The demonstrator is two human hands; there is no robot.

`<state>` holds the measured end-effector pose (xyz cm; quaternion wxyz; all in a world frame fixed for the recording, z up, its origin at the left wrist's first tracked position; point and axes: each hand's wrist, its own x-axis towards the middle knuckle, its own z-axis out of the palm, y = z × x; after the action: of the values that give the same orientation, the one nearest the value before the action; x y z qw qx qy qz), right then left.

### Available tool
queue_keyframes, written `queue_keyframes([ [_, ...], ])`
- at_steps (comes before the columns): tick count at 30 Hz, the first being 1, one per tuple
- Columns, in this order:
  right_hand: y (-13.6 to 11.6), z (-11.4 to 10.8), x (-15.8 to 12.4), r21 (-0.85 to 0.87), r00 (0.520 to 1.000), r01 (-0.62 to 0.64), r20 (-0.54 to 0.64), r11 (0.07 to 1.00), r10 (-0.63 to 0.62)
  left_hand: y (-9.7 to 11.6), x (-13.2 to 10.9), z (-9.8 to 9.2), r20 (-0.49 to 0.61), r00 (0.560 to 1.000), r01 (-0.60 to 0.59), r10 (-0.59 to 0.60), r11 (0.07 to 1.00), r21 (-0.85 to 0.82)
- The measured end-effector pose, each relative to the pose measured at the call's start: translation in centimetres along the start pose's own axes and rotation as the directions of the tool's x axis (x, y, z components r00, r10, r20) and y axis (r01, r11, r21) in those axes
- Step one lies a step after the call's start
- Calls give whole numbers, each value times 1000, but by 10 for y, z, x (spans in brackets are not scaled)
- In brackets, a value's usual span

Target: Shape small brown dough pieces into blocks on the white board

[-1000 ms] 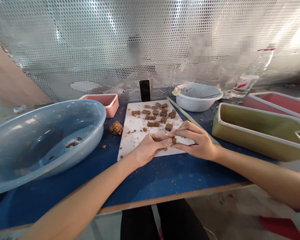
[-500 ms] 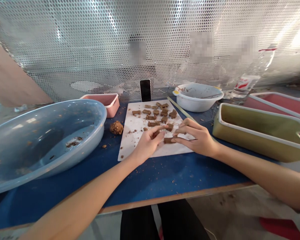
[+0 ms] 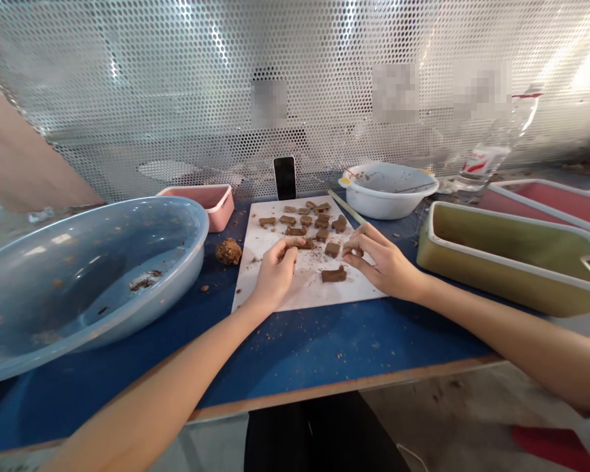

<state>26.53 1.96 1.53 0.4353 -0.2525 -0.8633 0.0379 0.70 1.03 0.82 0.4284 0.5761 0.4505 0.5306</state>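
Head view: one brown piece (image 3: 332, 275) is laid near the front of one white board (image 3: 314, 295), apparently kept within reach of left hand (image 3: 276, 265) and right hand (image 3: 381, 262). Both are narrowly curled; whether anything is pinched cannot be told. Roughly a dozen other pieces (image 3: 322, 234) are spread behind. One phone (image 3: 285, 178) is propped upright, probably for viewing. Also counted: one lump (image 3: 229, 252), two pink containers (image 3: 222, 214).

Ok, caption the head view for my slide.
Left hand and right hand over a white board of brown pieces, between a blue basin and green tub.
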Motion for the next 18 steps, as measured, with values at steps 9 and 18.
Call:
queue_keyframes([
  [9, 4, 4, -1, 5, 997, 80, -8, 997, -80, 1, -1, 0, -12, 1000, 14, -14, 1000, 14],
  [18, 5, 3, -1, 44, 1000, -16, -6, 999, 16, -3, 0, -1, 11, 1000, 15, -15, 999, 42],
])
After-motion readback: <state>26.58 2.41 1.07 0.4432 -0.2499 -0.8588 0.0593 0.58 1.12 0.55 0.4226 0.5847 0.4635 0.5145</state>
